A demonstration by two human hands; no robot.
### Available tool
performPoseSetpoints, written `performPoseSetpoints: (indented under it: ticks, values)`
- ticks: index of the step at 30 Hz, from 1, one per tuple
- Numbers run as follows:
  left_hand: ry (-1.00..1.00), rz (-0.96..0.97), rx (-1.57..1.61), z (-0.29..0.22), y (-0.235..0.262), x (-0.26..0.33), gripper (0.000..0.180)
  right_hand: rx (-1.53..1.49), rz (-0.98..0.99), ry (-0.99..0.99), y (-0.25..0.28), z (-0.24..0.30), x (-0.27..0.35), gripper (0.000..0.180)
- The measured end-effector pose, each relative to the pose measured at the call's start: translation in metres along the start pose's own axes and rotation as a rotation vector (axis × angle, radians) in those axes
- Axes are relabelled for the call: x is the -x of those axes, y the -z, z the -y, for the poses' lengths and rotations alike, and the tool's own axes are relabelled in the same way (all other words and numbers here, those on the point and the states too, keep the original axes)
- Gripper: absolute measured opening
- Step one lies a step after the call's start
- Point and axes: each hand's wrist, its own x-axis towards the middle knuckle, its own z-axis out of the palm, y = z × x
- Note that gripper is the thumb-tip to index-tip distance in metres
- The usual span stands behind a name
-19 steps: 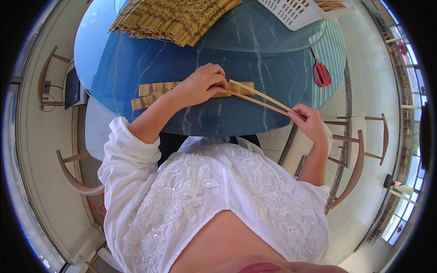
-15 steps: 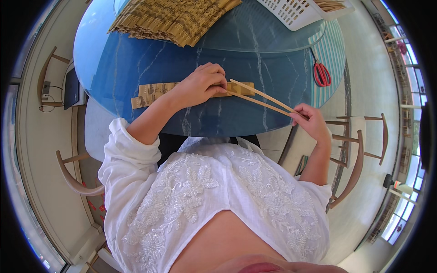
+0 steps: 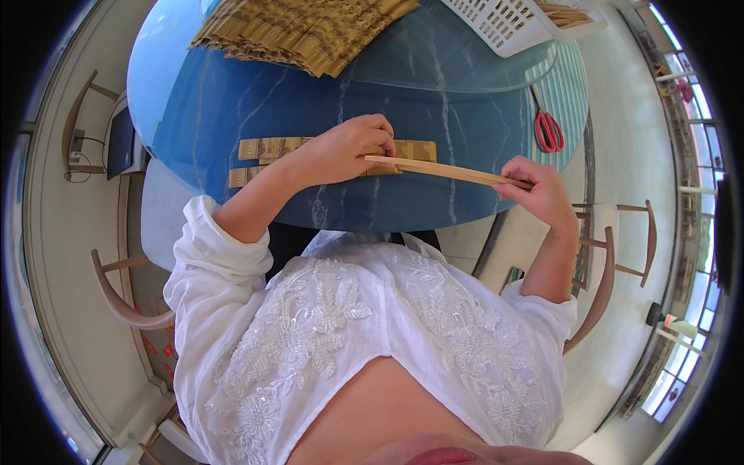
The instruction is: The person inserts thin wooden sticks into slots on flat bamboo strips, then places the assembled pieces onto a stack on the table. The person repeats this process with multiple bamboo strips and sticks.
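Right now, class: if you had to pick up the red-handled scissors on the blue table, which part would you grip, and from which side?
Probably the red handles, coming from the table's near right edge. The scissors lie flat, handles nearest the right hand, blades pointing away toward the white basket. That keeps the fingers off the blades.
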Motion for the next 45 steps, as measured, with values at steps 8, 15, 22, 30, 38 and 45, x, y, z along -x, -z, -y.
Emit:
performPoseSetpoints:
  ticks: [8,15,22,30,38,45]
  values:
    - [0.060,-0.267,0.048,-0.025,0.020,0.014,0.010,-0.086,-0.006,0.161,-0.023,0.014,-0.020,0.015]
    - [0.311,-0.508,0.335,-0.029,-0.006,0.087,0.034,-0.207,-0.150,0.208,-0.039,-0.005,-0.023,0.014]
    - [0.361,-0.672,0.789,-0.011,-0.040,0.060,0.029,-0.250,-0.071,0.252,-0.057,0.003,-0.029,0.014]
    - [0.259,-0.658,0.909,-0.007,-0.056,0.058,0.020,-0.394,0.022,0.195,-0.066,0.006,-0.031,0.013]
    - [0.155,-0.770,0.871,-0.012,-0.062,0.060,0.017,-0.397,0.100,0.246,-0.082,0.016,-0.044,0.012]
    - [0.087,-0.930,0.827,-0.004,-0.048,0.069,0.014,-0.624,0.091,0.132,-0.080,-0.002,-0.037,0.006]
